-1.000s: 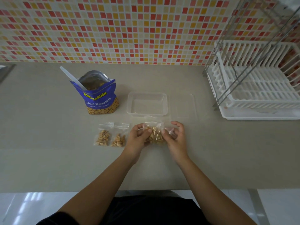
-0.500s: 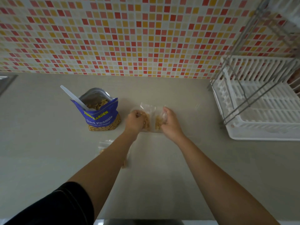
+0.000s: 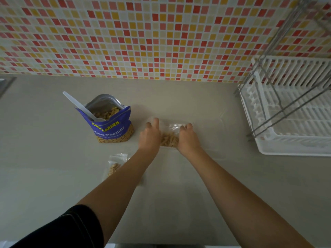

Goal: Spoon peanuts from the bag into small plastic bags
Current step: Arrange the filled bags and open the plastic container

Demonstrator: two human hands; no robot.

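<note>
A blue peanut bag [image 3: 112,129] stands open on the counter, with a white plastic spoon [image 3: 80,106] leaning in it. To its right, a small clear bag of peanuts [image 3: 170,136] lies between my hands. My left hand [image 3: 149,136] grips its left side and my right hand [image 3: 188,138] grips its right side. The clear tray under them is barely visible. Another filled small bag [image 3: 115,165] lies nearer to me, partly hidden by my left forearm.
A white dish rack [image 3: 293,115] with a metal frame stands at the right. The mosaic tiled wall [image 3: 143,42] runs along the back of the grey counter [image 3: 53,176]. A sink edge [image 3: 5,85] shows at far left.
Both hands carried the small filled bag away from me, from near the other filled bags to beside the blue bag, and lowered it there. The camera tilted forward.
</note>
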